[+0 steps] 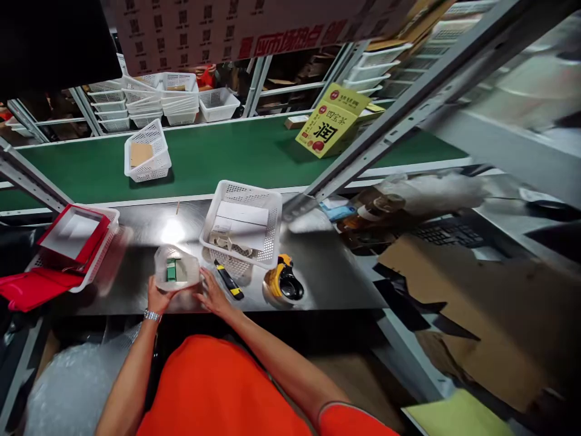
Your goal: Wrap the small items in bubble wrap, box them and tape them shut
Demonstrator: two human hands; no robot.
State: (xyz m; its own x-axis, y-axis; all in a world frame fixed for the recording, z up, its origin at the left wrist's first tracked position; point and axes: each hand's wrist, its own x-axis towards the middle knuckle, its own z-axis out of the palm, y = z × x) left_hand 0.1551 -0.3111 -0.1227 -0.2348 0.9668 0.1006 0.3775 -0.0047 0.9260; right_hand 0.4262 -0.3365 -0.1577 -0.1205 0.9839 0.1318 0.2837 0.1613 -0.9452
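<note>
A package in translucent, whitish wrap (189,266), with a green patch showing through it, sits at the front edge of the metal bench (318,266). My left hand (158,297) grips it at the lower left, thumb on the near side. At its lower right corner, my right hand (214,295) has fingers spread; I cannot tell whether they touch it. Just right of that hand lies a black and yellow utility knife (229,280). Farther right is a yellow and black tape dispenser (284,280). Behind the knife stands a white basket (275,233) holding a white box.
A white basket with red boxes (86,242) stands at the left. Beyond the bench, a green conveyor (236,148) carries a white basket (158,160) and a yellow-green carton (333,124). Metal posts rise on both sides. Cardboard (476,303) lies at the right, bubble wrap (72,387) at lower left.
</note>
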